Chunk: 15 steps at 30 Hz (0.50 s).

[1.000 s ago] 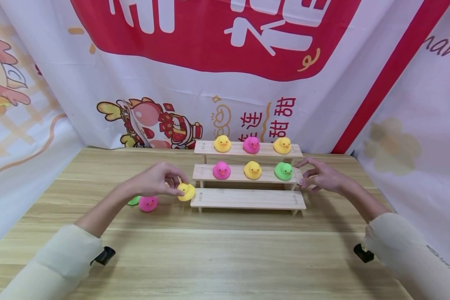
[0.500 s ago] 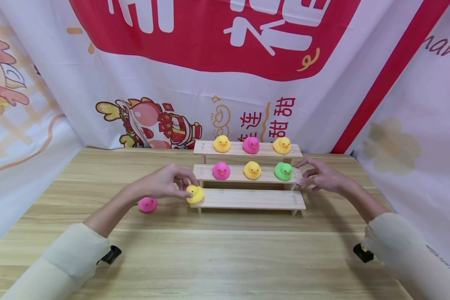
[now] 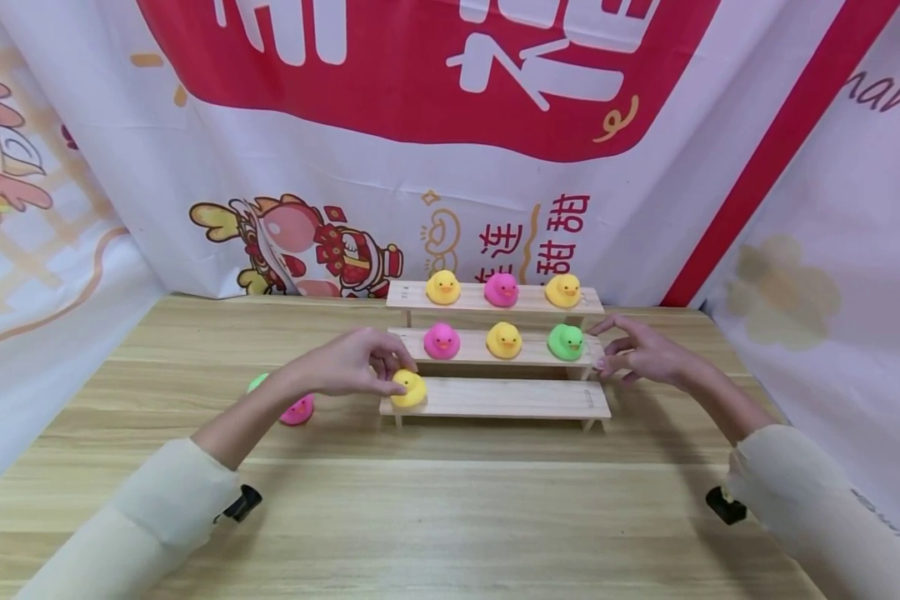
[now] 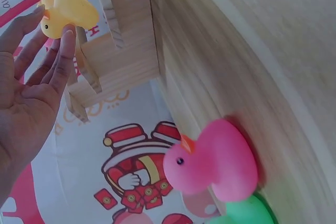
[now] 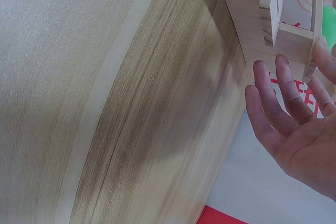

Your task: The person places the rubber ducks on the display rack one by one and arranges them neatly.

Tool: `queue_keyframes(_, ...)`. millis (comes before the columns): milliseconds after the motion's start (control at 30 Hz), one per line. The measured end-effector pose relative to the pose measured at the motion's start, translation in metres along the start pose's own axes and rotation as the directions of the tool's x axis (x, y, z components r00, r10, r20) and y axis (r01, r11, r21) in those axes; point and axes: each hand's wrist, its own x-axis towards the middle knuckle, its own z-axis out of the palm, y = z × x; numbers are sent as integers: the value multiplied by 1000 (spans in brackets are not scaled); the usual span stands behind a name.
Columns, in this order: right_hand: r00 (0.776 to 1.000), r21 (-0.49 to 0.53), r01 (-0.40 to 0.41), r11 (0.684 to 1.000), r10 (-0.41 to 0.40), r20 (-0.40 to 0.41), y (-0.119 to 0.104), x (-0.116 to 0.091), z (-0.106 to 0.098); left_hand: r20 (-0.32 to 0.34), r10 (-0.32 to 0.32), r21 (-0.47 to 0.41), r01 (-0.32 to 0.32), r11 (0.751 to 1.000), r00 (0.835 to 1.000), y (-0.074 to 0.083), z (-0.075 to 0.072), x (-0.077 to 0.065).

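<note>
Yellow toy duck (image 3: 410, 390), one: pinched between thumb and fingers of the left hand (image 3: 356, 362), at the left end of the lowest shelf (image 3: 510, 397); whether its base met the wood could not be told. Risk: release too near that end might have left it overhanging, liable to topple to the table (image 3: 450, 517). Front pink duck (image 3: 442, 342), on the middle shelf (image 3: 474, 350), sat at one o'clock from the held piece, near the knuckles; a careless lift could have knocked it. Middle yellow duck (image 3: 504, 340), two o'clock; green duck (image 3: 566, 342), nearer three. Top shelf (image 3: 472, 298): yellow, pink, yellow, spread from twelve to two o'clock. Right hand (image 3: 641, 354), three o'clock: fingers apart, loosely bent, by the middle shelf's end; firm contact unconfirmed, so a sideways push could have shifted the wooden stand (image 4: 131, 19) and unsettled each row. Table pink duck (image 4: 228, 163) and table green duck (image 3: 257, 381), nine o'clock, sat where a low-swept left forearm (image 3: 247, 421) might have bumped them.
</note>
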Motion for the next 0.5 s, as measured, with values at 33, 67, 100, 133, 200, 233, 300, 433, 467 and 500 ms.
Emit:
queue_keyframes(33,1000,1,-2,1000,2,-1,0,0,0,2,3,-1,-3,1000,1000,1,1,2)
queue_keyframes(67,1000,2,-3,1000,3,0,0,0,0,2,6,-1,-6,1000,1000,2,2,4)
queue_keyframes(100,1000,2,-3,1000,3,0,0,0,0,2,9,-1,-9,1000,1000,4,3,5)
queue_keyframes(133,1000,1,0,1000,0,1,1,0,0,2,12,-2,-12,1000,1000,5,3,7)
queue_keyframes(200,1000,0,0,1000,0,0,1,0,0,-1,17,-1,-17,1000,1000,7,5,10)
queue_keyframes(233,1000,-1,0,1000,0,0,1,0,0,-3,20,0,-20,1000,1000,8,6,12)
queue_keyframes(300,1000,-3,3,1000,-3,-2,1,0,0,-6,23,2,-23,1000,1000,10,7,15)
queue_keyframes(433,1000,-2,6,1000,-6,-3,1,0,0,-4,33,7,-33,999,999,14,11,19)
queue_keyframes(467,1000,1,6,1000,-6,-4,1,0,0,-3,37,8,-37,999,999,15,12,21)
queue_keyframes(500,1000,3,6,1000,-6,-4,1,0,0,-2,41,10,-41,999,999,16,13,22)
